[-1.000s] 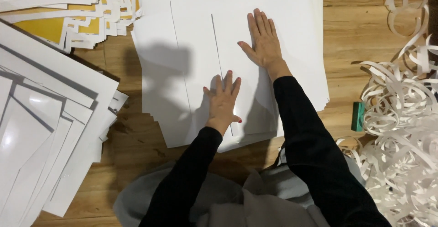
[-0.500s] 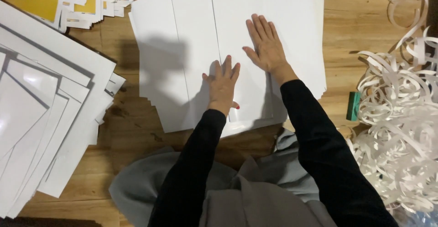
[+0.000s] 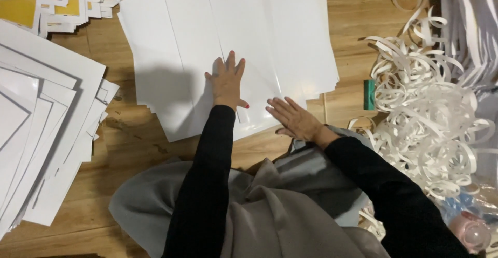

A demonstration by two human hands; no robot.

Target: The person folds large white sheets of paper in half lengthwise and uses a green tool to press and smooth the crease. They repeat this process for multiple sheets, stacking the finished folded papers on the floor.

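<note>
A stack of large white sheets (image 3: 244,24) lies on the wooden floor in front of me. My left hand (image 3: 226,81) rests flat on the top sheet with fingers spread, near a straight cut or fold line. My right hand (image 3: 294,118) lies flat with fingers apart at the stack's near edge, close to my lap. Neither hand holds anything. Both arms wear black sleeves, and grey cloth covers my lap.
A fanned pile of white sheets (image 3: 41,112) lies at the left. White and yellow cut-out scraps (image 3: 57,1) sit at the top left. A heap of curled white paper strips (image 3: 436,102) fills the right, with a small green object (image 3: 369,94) at its edge.
My right hand has slid from the far middle of the sheet back to the near edge. The left hand stays pressed flat on the sheet. The view has shifted closer.
</note>
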